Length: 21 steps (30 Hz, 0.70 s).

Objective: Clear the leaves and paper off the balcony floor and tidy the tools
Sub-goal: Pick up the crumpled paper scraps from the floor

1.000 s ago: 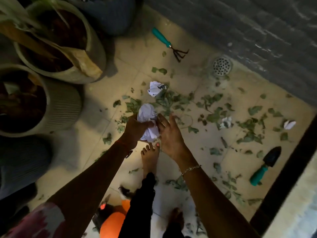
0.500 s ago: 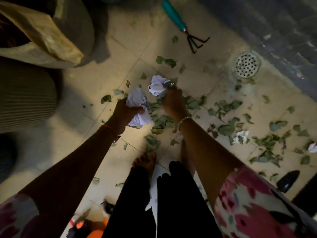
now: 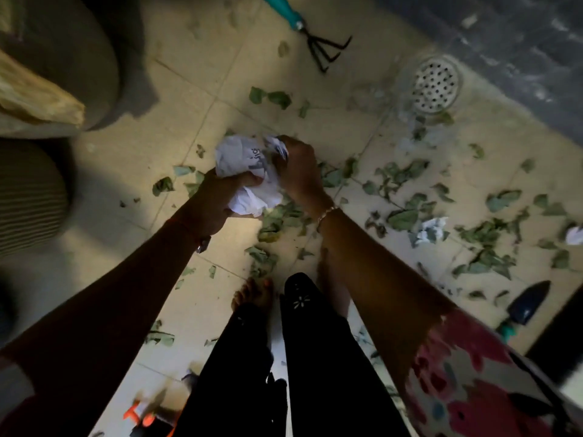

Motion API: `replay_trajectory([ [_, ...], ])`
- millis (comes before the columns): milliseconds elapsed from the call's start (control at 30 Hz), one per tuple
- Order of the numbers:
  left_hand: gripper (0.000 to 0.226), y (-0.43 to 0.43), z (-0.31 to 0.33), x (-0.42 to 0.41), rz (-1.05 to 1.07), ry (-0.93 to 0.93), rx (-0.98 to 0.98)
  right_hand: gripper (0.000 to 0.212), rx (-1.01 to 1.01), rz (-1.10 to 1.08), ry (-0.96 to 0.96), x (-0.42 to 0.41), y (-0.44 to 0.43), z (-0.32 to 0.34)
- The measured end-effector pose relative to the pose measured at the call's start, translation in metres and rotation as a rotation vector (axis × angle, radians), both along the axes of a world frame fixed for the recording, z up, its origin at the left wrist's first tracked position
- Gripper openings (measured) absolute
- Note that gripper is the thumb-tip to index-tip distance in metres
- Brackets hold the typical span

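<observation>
Left grip (image 3: 217,197): fingers curled round a crumpled paper wad (image 3: 243,159), apparently clear of the floor (image 3: 126,159).
Right grip (image 3: 298,171): pinched shut on a second paper scrap (image 3: 277,146), pressed against the wad's right side.
Remaining litter: leaves (image 3: 403,219) lay under and right of the right grip; small paper bit (image 3: 430,230) further right.
Tools: hand rake (image 3: 315,42) lay beyond both grips; trowel (image 3: 527,305) was well right of the right grip and nearer the person.
Risk, bundle: two wads merged into the left grip could spring apart and drop a piece among the leaves.
Risk, drain: floor drain (image 3: 437,85) sat beyond the right grip; scuffed leaves could clog it.
Risk, footing: bare foot (image 3: 252,294) below the grips stood among leaves; a slip seemed possible.
</observation>
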<state>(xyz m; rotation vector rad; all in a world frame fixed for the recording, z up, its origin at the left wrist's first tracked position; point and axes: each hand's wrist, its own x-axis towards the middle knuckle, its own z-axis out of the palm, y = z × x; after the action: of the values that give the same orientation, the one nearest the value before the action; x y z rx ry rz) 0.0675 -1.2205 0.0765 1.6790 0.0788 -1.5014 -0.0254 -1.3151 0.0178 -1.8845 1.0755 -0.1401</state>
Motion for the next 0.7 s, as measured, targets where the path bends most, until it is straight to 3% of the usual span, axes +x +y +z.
replay_trajectory([
  [67,0.047,-0.019,0.019,-0.021,-0.064,0.09,-0.06,0.036,0.278,-0.327,-0.144,-0.03,-0.009,0.036],
  [167,0.056,-0.038,0.039,-0.048,-0.2,0.28,-0.112,0.041,0.715,-0.576,-0.275,-0.075,-0.017,0.071],
  [300,0.05,-0.073,0.06,-0.105,-0.447,0.326,-0.064,0.043,0.762,-0.777,-0.241,-0.158,-0.025,0.098],
  [433,0.053,-0.103,0.064,-0.16,-0.67,0.289,-0.032,0.029,0.771,-0.958,-0.327,-0.23,-0.035,0.12],
  [567,0.024,-0.129,0.064,-0.204,-0.751,0.151,-0.06,0.024,0.799,-1.062,-0.522,-0.274,-0.038,0.114],
  [633,0.039,-0.144,0.054,-0.233,-0.831,0.114,-0.098,0.023,0.867,-1.165,-0.656,-0.307,-0.039,0.101],
  [700,0.044,-0.154,0.047,-0.249,-0.881,0.097,-0.12,0.024,0.852,-1.312,-0.661,-0.33,-0.042,0.091],
])
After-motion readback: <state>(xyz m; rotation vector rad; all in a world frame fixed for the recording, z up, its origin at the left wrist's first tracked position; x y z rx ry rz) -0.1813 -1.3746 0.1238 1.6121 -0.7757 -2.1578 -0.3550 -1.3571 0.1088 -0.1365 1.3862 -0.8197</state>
